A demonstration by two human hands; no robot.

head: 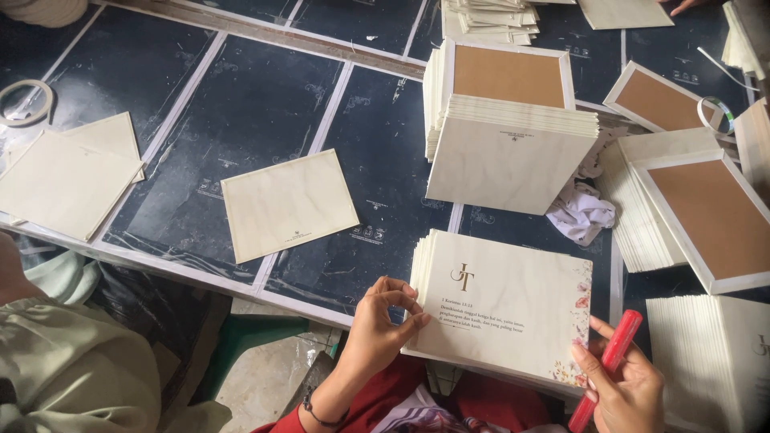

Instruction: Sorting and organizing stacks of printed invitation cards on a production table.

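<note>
The left hand (383, 327) pinches the left edge of the top card on a stack of cream printed cards (505, 309), which sits at five o'clock on the dark table (265, 104). The right hand (624, 383), at the stack's lower right corner, grips a red marker (607, 367). At nine o'clock from the stack lies a single cream card (287, 204) with bare tabletop around it. At twelve o'clock stands a taller card pile (507, 152), crowding that side.

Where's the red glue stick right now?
Head view, bottom right: the red glue stick is in the right hand, beside the printed card stack's right edge.
</note>
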